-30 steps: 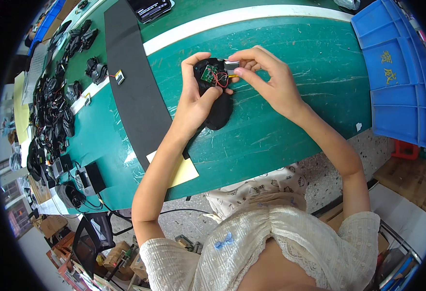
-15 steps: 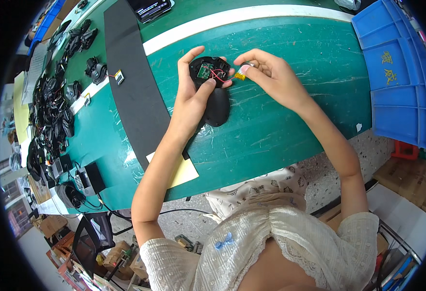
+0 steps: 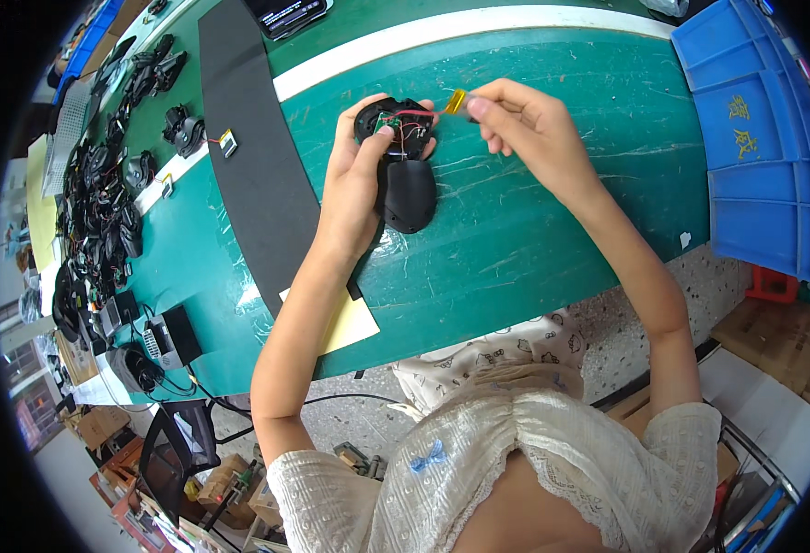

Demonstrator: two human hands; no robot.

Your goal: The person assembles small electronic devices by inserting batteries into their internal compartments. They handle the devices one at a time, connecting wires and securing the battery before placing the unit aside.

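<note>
An opened black computer mouse (image 3: 411,129) rests in my left hand (image 3: 357,157), whose fingers wrap round its far edge while the thumb presses on the green circuit board inside. The mouse's black top cover (image 3: 410,196) hangs on the near side, joined by thin wires. My right hand (image 3: 525,124) pinches a small battery (image 3: 460,101) with a yellow taped end, to the right of the mouse. A red wire (image 3: 414,112) runs stretched from this end into the shell. Most of the battery is hidden by the fingers.
On the left, a heap of black mouse parts (image 3: 101,203) lies beside a black mat strip (image 3: 253,138). Another battery (image 3: 228,143) sits on the strip. A blue crate (image 3: 755,138) stands right, a phone (image 3: 290,14) far off, yellow paper (image 3: 350,325) near the front edge.
My right hand has pulled the battery slightly up and away, and its red wire is now stretched straighter. My left hand has turned the mouse a little, and the cover swung with it.
</note>
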